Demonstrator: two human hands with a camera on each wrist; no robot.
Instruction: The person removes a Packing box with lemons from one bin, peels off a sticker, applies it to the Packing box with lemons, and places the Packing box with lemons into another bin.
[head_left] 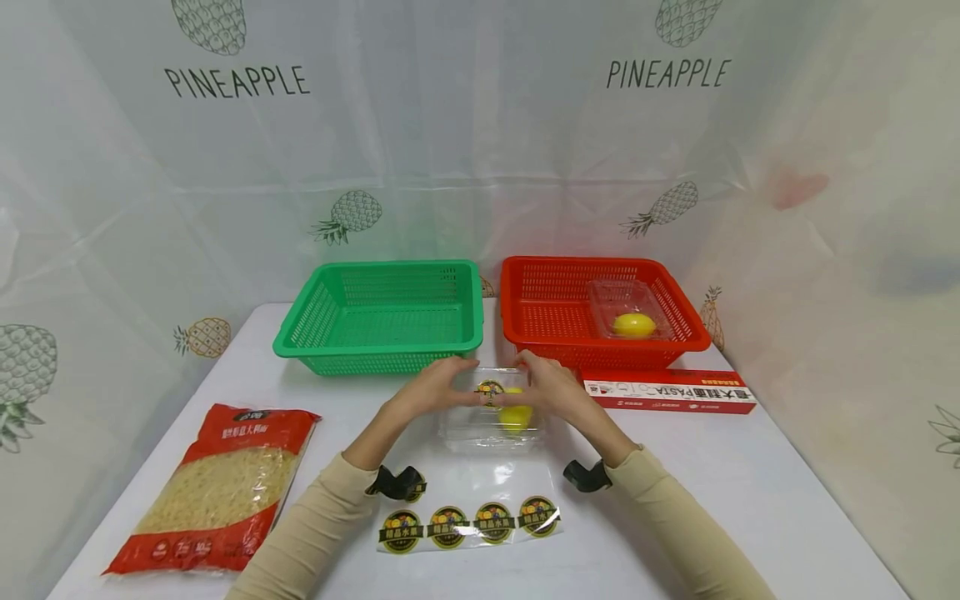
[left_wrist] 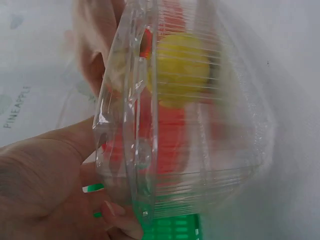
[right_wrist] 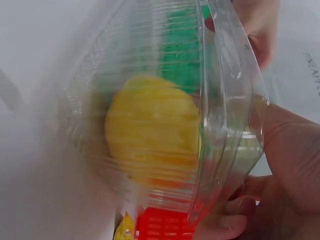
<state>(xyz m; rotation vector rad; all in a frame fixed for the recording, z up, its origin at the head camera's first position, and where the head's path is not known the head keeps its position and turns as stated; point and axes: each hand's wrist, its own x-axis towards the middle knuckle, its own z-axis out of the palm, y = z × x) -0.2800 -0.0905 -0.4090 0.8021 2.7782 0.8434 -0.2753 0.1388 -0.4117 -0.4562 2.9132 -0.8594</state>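
Observation:
A clear plastic clamshell box [head_left: 480, 435] sits in front of the two baskets, its lid down. Inside, toward the right end, lies a yellow lemon [head_left: 516, 419], seen through the ribbed wall in both wrist views. A round fruit sticker [head_left: 490, 390] is on the lid. My left hand [head_left: 433, 388] grips the box's left side, thumb on top and fingers around the far edge. From the right side my right hand [head_left: 555, 388] holds it in the same way. In the left wrist view, the box's rim [left_wrist: 142, 165] lies against the fingers.
A sheet of round stickers [head_left: 471, 527] lies on the near table. Behind stand a green basket [head_left: 378, 348] and a red basket [head_left: 600, 343]; the red one contains another clear box [head_left: 611, 293] with a lemon. A pasta bag [head_left: 217, 492] lies left, a pasta box [head_left: 675, 404] right.

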